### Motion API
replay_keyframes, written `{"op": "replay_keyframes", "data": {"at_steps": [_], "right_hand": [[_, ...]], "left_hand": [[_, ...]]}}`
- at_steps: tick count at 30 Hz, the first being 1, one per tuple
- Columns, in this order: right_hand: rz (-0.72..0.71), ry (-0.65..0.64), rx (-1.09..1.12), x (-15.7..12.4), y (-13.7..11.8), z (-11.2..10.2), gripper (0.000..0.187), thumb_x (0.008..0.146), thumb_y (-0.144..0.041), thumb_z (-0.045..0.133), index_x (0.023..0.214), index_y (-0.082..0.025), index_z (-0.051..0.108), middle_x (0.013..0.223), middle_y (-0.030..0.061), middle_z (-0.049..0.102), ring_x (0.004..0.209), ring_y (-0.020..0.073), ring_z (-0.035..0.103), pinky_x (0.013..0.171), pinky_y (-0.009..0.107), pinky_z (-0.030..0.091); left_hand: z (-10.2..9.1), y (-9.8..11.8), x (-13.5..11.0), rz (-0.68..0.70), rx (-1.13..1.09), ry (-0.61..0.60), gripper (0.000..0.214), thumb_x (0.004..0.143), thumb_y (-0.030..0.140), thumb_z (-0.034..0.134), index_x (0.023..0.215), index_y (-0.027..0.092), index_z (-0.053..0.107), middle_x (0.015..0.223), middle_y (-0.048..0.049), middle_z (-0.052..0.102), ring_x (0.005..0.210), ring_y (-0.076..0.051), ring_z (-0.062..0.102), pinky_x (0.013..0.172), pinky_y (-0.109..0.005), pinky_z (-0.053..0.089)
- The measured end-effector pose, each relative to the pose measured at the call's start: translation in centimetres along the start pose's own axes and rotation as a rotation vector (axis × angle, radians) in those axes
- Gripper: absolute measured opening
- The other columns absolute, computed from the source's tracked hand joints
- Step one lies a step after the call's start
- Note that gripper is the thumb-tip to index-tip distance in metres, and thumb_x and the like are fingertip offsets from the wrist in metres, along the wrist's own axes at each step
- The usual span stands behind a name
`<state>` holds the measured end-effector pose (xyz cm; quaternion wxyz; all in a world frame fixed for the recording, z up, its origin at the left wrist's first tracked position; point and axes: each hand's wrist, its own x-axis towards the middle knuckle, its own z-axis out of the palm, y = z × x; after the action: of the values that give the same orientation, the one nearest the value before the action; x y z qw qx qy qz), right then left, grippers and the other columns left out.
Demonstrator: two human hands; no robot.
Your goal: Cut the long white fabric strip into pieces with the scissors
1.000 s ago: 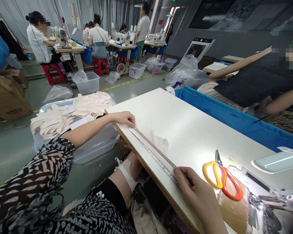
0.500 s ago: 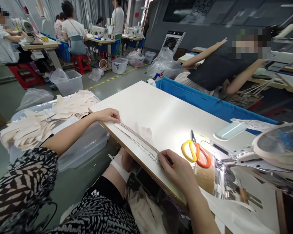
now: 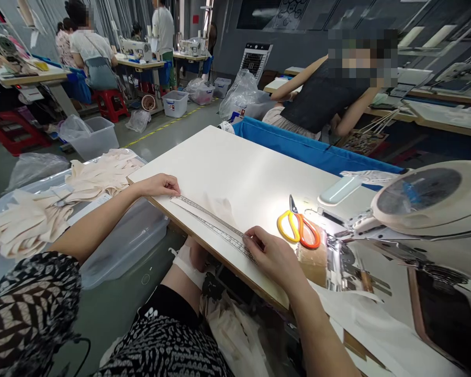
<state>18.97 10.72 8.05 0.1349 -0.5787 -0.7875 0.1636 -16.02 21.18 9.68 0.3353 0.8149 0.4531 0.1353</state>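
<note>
A narrow grey measuring tape (image 3: 211,213) stretches between my two hands along the near edge of the white table (image 3: 235,157). My left hand (image 3: 159,185) pinches its far left end by the table's edge. At the other end, the fingers of my right hand (image 3: 273,255) are closed on the tape. Just below the tape, a marked ruler scale (image 3: 215,229) lies along the tabletop, its right end partly under my right hand. A thin, see-through pale piece (image 3: 222,205) lies beyond the tape.
Scissors (image 3: 298,228) with yellow and orange handles lie near a sewing machine (image 3: 427,209) on the right. A clear bin (image 3: 118,246) holding pale fabric pieces (image 3: 102,170) stands left. Blue cloth (image 3: 290,141) borders the far side; a person (image 3: 317,99) sits beyond.
The view has turned a little to the right, so the surroundings sit further left. My hands keep nearly the same places on the table, still holding the tape.
</note>
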Motion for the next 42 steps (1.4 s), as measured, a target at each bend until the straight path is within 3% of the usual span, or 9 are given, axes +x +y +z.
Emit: {"op": "replay_keyframes", "data": {"at_steps": [5, 8, 11, 15, 19, 24, 30, 37, 42], "right_hand": [[0.038, -0.062, -0.007, 0.4, -0.5, -0.6, 0.015, 0.086, -0.032, 0.043, 0.079, -0.023, 0.054, 0.066, -0.0009, 0.062, 0.059, 0.0161, 0.054, 0.051, 0.024, 0.028], [0.041, -0.054, -0.001, 0.3, -0.7, -0.7, 0.014, 0.086, -0.029, 0.044, 0.079, -0.023, 0.054, 0.067, -0.0010, 0.062, 0.061, 0.0156, 0.054, 0.052, 0.024, 0.026], [0.043, -0.048, 0.003, 0.2, -0.6, -0.6, 0.013, 0.086, -0.028, 0.044, 0.081, -0.023, 0.055, 0.068, -0.0007, 0.062, 0.062, 0.0154, 0.054, 0.053, 0.025, 0.026], [0.040, -0.051, 0.008, 0.2, -0.4, -0.5, 0.012, 0.087, -0.027, 0.045, 0.083, -0.023, 0.055, 0.067, -0.0008, 0.062, 0.061, 0.0150, 0.053, 0.053, 0.025, 0.026], [0.034, -0.047, 0.015, 0.3, -0.3, -0.4, 0.010, 0.087, -0.026, 0.046, 0.084, -0.023, 0.055, 0.068, -0.0007, 0.061, 0.061, 0.0147, 0.052, 0.054, 0.024, 0.026], [0.028, -0.043, 0.024, 0.2, -0.4, -0.5, 0.010, 0.087, -0.024, 0.046, 0.083, -0.022, 0.056, 0.068, -0.0006, 0.061, 0.061, 0.0148, 0.051, 0.054, 0.024, 0.026], [0.043, -0.039, 0.028, 0.1, -0.7, -0.6, 0.011, 0.087, -0.023, 0.047, 0.086, -0.022, 0.057, 0.068, 0.0000, 0.061, 0.063, 0.0157, 0.052, 0.054, 0.024, 0.026], [0.117, -0.041, 0.068, -2.2, 0.7, -2.0, 0.012, 0.085, -0.025, 0.048, 0.089, -0.021, 0.059, 0.081, 0.0020, 0.066, 0.066, 0.0157, 0.056, 0.057, 0.025, 0.034], [0.175, 0.046, 0.067, -4.5, 2.0, -2.8, 0.017, 0.086, -0.030, 0.047, 0.084, -0.021, 0.060, 0.082, 0.0030, 0.067, 0.071, 0.0182, 0.058, 0.059, 0.027, 0.037]], "left_hand": [[-0.5, 0.0, -0.2, -0.014, 0.044, -0.024, 0.034, 0.079, 0.049, 0.058, 0.087, 0.018, 0.066, 0.086, -0.0019, 0.062, 0.076, -0.014, 0.053, 0.068, -0.023, 0.040], [-0.1, 1.4, -0.2, 0.045, 0.178, 0.085, 0.039, 0.078, 0.051, 0.061, 0.101, 0.018, 0.064, 0.091, -0.0041, 0.061, 0.084, -0.018, 0.053, 0.074, -0.027, 0.042], [2.4, 4.3, 0.2, 0.253, 0.278, 0.215, 0.033, 0.085, 0.044, 0.057, 0.104, 0.018, 0.062, 0.098, -0.0076, 0.061, 0.097, -0.021, 0.051, 0.084, -0.032, 0.042], [7.5, 8.3, 1.6, 0.459, 0.352, 0.155, 0.022, 0.090, 0.032, 0.051, 0.102, 0.017, 0.063, 0.102, -0.0089, 0.061, 0.098, -0.021, 0.051, 0.085, -0.033, 0.041], [10.3, 10.1, 3.1, 0.446, 0.431, 0.143, 0.016, 0.089, 0.029, 0.054, 0.093, 0.018, 0.064, 0.096, -0.0060, 0.063, 0.093, -0.021, 0.052, 0.079, -0.033, 0.040], [11.2, 10.6, 3.7, 0.408, 0.403, 0.119, 0.016, 0.089, 0.031, 0.056, 0.089, 0.018, 0.065, 0.091, -0.0039, 0.065, 0.090, -0.020, 0.053, 0.075, -0.033, 0.039], [12.7, 10.8, 3.7, 0.368, 0.396, 0.183, 0.017, 0.090, 0.030, 0.053, 0.083, 0.019, 0.064, 0.088, -0.0042, 0.064, 0.090, -0.021, 0.052, 0.073, -0.033, 0.038], [12.9, 11.1, 3.5, 0.331, 0.392, 0.192, 0.020, 0.091, 0.031, 0.050, 0.083, 0.019, 0.063, 0.090, -0.0045, 0.064, 0.092, -0.021, 0.053, 0.073, -0.034, 0.038], [12.7, 11.3, 3.6, 0.319, 0.395, 0.170, 0.016, 0.090, 0.028, 0.052, 0.081, 0.018, 0.062, 0.089, -0.0043, 0.064, 0.091, -0.021, 0.053, 0.074, -0.035, 0.037]]}}
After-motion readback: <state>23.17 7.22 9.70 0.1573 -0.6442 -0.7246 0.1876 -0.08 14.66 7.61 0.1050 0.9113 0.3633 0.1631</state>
